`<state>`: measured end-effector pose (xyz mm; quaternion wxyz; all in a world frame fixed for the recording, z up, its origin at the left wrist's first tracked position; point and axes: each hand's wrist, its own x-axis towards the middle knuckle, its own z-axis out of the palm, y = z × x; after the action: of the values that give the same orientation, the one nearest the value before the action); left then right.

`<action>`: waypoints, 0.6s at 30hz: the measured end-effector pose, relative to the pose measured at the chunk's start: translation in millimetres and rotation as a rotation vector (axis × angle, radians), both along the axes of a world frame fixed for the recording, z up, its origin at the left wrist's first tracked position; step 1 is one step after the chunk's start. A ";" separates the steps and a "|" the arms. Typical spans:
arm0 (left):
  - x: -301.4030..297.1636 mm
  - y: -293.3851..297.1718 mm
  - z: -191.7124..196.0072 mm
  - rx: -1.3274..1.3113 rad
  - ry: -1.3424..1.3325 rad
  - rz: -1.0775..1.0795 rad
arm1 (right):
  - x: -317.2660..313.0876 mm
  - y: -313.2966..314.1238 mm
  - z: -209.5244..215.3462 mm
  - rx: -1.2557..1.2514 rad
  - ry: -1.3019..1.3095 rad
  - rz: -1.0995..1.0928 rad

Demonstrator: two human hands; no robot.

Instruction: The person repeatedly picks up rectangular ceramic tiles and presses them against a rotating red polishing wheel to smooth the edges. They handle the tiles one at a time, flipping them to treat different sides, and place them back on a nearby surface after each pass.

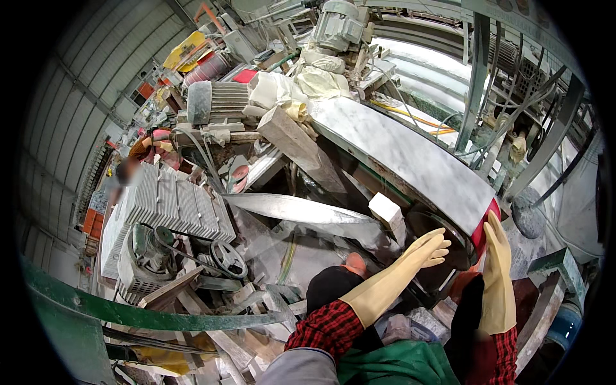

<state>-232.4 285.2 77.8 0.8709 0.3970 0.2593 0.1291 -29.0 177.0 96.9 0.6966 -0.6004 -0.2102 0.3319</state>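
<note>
Long cream rubber gloves cover both of my hands. My left hand is stretched out in the air with its fingers extended and nothing in it, over a dark round wheel-like part. My right hand has its fingers straight and lies against or right beside a red strip at the near end of a long slab. That slab, white with grey veins like marble, lies on a machine bed running toward the far left. Whether my right palm touches the strip is hidden.
A white block stands left of the slab. Further left are a curved pale sheet, a wooden beam, a stack of thin slabs and a motor. A green curved rail crosses the lower left. Metal posts and cables stand right.
</note>
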 end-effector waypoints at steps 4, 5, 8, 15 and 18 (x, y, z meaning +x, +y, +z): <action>-5.3 -1.4 9.2 -0.008 -0.007 0.012 | 4.1 -5.3 -1.5 0.047 0.058 0.006; -4.9 -0.7 6.4 -0.020 -0.001 0.018 | 3.2 -4.7 -1.2 0.038 0.064 0.004; -3.0 -1.2 8.6 -0.029 0.005 0.021 | 3.6 -3.6 -2.1 0.011 0.039 -0.009; -4.5 0.1 4.3 -0.005 -0.008 0.010 | -2.9 -0.3 5.3 0.036 0.051 -0.026; -4.0 -1.8 9.3 -0.003 -0.027 0.009 | 1.2 -0.4 2.9 0.058 0.033 -0.012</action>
<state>-236.5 283.4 87.1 0.8744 0.3925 0.2498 0.1379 -27.9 176.6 99.8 0.7192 -0.5755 -0.2049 0.3311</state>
